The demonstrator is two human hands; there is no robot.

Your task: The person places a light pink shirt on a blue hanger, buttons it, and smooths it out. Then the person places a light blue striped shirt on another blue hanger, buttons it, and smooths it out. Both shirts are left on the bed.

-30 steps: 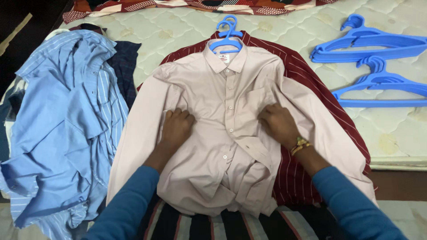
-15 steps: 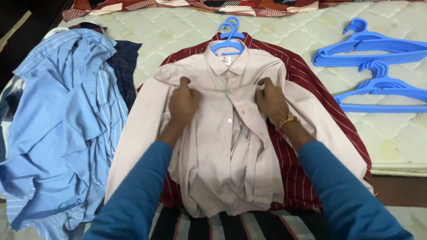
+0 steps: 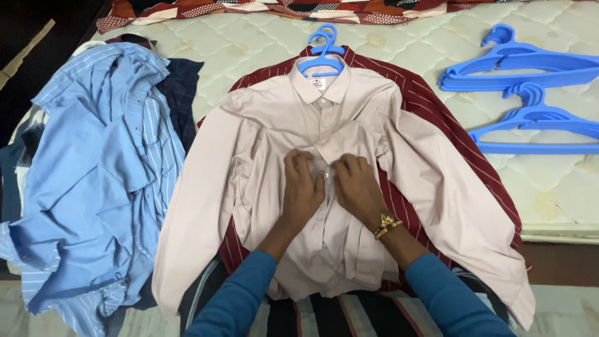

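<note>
Pinching the button placket of a pale pink shirt (image 3: 349,125) at centre frame, the left hand (image 3: 301,190) and right hand (image 3: 357,187) now sit side by side, fingers closed on the cloth, having come in from the chest's two sides half a second ago. Beneath the pink shirt lies a maroon striped shirt (image 3: 430,103) on a blue hanger (image 3: 321,53). Crumpled blue shirts (image 3: 93,168) fill the left, and spare blue hangers (image 3: 530,93) rest on the mattress (image 3: 249,47) at upper right.

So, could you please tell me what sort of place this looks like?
Most likely a bedroom at home: a bare quilted mattress serves as the work surface, with a patterned bedsheet bunched along its far edge, shirts heaped on it, and blue plastic hangers lying loose.
</note>
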